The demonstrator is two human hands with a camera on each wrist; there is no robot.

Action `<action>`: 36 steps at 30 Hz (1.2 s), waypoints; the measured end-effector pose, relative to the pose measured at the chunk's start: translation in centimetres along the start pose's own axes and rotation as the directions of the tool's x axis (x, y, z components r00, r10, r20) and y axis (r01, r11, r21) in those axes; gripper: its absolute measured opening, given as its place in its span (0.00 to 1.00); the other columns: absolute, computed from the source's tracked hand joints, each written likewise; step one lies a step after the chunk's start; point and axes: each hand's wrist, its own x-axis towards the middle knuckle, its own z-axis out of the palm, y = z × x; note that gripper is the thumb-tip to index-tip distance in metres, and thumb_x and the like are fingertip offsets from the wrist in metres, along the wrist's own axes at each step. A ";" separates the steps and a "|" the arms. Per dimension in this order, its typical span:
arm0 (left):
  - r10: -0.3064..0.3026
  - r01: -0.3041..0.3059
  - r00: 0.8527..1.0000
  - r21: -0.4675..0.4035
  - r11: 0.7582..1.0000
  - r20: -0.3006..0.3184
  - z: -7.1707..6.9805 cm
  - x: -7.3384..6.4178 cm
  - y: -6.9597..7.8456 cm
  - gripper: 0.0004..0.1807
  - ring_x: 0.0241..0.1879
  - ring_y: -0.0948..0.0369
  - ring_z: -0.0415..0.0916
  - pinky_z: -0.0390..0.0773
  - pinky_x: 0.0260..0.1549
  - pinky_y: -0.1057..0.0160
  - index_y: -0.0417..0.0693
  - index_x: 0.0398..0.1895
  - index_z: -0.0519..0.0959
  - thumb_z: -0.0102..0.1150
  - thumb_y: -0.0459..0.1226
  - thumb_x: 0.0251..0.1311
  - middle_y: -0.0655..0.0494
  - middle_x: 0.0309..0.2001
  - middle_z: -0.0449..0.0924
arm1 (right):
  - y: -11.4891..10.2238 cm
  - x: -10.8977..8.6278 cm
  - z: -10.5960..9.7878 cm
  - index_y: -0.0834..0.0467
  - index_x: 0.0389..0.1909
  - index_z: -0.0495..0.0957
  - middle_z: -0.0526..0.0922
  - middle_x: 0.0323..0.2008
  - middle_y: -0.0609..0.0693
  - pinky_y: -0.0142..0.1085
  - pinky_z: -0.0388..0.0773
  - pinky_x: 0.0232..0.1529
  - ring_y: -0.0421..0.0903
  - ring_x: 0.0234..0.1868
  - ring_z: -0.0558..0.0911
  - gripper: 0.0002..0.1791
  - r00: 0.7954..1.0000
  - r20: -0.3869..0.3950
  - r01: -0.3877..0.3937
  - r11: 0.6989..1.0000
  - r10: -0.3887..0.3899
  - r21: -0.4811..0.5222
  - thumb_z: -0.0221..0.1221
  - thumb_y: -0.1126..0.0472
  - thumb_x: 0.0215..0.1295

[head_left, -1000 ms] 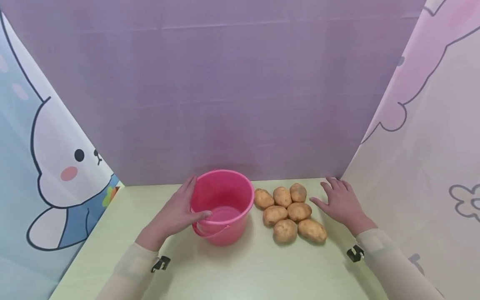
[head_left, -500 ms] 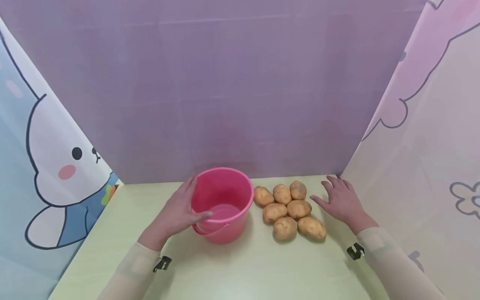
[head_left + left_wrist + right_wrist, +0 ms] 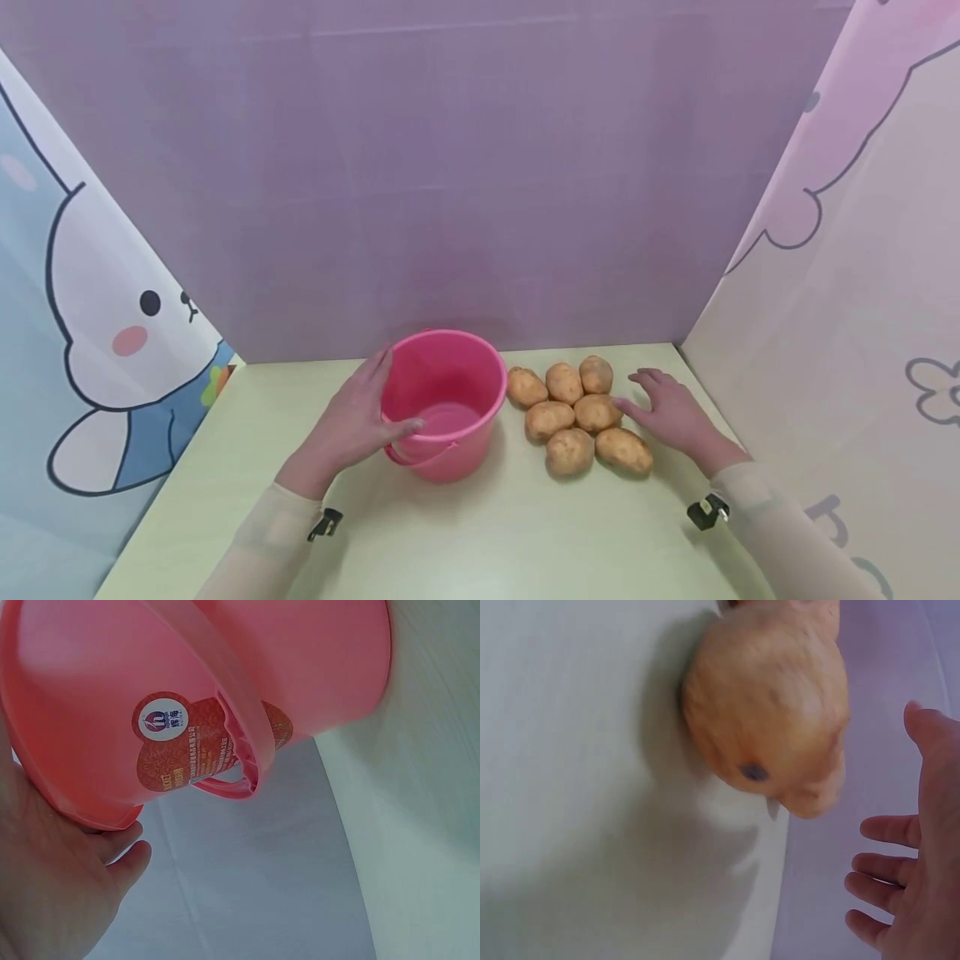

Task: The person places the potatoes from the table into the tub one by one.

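Head view: the pink bucket [image 3: 450,375] stands upright on the pale table [image 3: 487,542]. The left hand [image 3: 360,408] grips its rim from nine o'clock, with the thumb over the edge. At three o'clock from the bucket lie seven potatoes [image 3: 550,421], close together. The right hand [image 3: 671,414], on their three o'clock side, grasps nothing; whether its thumb touches the nearest potato cannot be told from here. Grey letter-like marks [image 3: 828,521] on the wall [image 3: 855,358] at four o'clock are unclear.

Left wrist view: toward ten o'clock, a red label [image 3: 199,739] on the bucket carries a stylised "h" in a white disc beside the characters 辉海. One word looks like "BUCKET"; much of the finer print is too small to read. The handle [image 3: 225,667] crosses the label. The left hand meets the rim at eight o'clock.

Right wrist view: a dark-spotted potato is at one o'clock; the right hand, at four o'clock, is apart from it, fingers loose.
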 end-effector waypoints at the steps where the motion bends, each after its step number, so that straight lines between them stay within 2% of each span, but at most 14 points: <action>1: 0.002 -0.002 1.000 0.001 1.000 -0.003 0.0 0.0 0.0 0.74 0.81 0.38 0.59 0.85 0.58 0.33 0.44 0.92 0.49 0.79 0.70 0.53 0.44 0.87 0.53 | -0.1 -0.2 0.2 0.69 0.71 0.76 0.74 0.73 0.72 0.71 0.70 0.71 0.76 0.73 0.73 0.41 1.000 0.005 -0.003 1.000 0.003 0.009 0.62 0.36 0.80; 7: 0.009 -0.009 1.000 0.010 1.000 -0.015 0.1 -0.1 -0.2 0.73 0.81 0.37 0.59 0.84 0.59 0.31 0.43 0.91 0.50 0.80 0.68 0.53 0.43 0.87 0.54 | -0.7 -1.2 1.4 0.67 0.72 0.75 0.77 0.71 0.69 0.71 0.73 0.69 0.74 0.70 0.76 0.41 1.000 0.012 0.010 0.998 -0.010 0.055 0.64 0.37 0.79; 14: 0.007 -0.007 1.000 0.038 0.999 -0.003 0.0 -0.1 0.0 0.73 0.83 0.35 0.56 0.79 0.65 0.28 0.39 0.91 0.50 0.78 0.69 0.55 0.39 0.88 0.52 | -1.2 -2.3 2.2 0.68 0.69 0.77 0.81 0.66 0.68 0.68 0.78 0.64 0.71 0.65 0.80 0.40 1.000 0.003 0.020 0.997 -0.020 0.072 0.65 0.37 0.77; 20: 0.024 -0.023 1.000 0.037 0.999 -0.010 0.0 0.0 0.1 0.74 0.82 0.36 0.58 0.80 0.63 0.29 0.41 0.91 0.50 0.76 0.72 0.55 0.41 0.88 0.53 | -1.4 -3.1 2.2 0.68 0.66 0.78 0.83 0.62 0.67 0.65 0.82 0.59 0.68 0.60 0.84 0.41 0.999 0.019 -0.033 0.993 0.032 0.109 0.67 0.34 0.75; 25: 0.025 -0.025 1.000 0.050 0.998 -0.006 0.2 0.1 0.1 0.74 0.82 0.36 0.57 0.79 0.65 0.29 0.41 0.91 0.49 0.74 0.73 0.55 0.41 0.88 0.52 | -1.1 -3.7 2.5 0.65 0.64 0.78 0.83 0.60 0.64 0.63 0.84 0.53 0.62 0.56 0.85 0.40 0.994 0.079 -0.085 0.985 0.074 0.150 0.66 0.32 0.74; 29: 0.014 -0.014 1.000 0.053 0.999 -0.003 0.2 0.1 0.2 0.74 0.82 0.37 0.57 0.79 0.65 0.29 0.41 0.91 0.49 0.75 0.72 0.55 0.41 0.88 0.52 | -0.8 -3.9 3.0 0.64 0.64 0.78 0.83 0.59 0.61 0.60 0.84 0.54 0.59 0.56 0.85 0.41 0.988 0.123 -0.117 0.978 0.097 0.171 0.67 0.31 0.73; 36: 0.003 -0.003 1.000 0.044 0.999 -0.001 0.1 0.1 0.3 0.74 0.82 0.37 0.58 0.82 0.62 0.30 0.41 0.91 0.50 0.75 0.72 0.54 0.41 0.87 0.53 | -0.8 -3.8 3.2 0.60 0.62 0.80 0.84 0.55 0.55 0.51 0.83 0.49 0.51 0.51 0.83 0.40 0.984 0.149 -0.126 0.968 0.095 0.217 0.70 0.30 0.69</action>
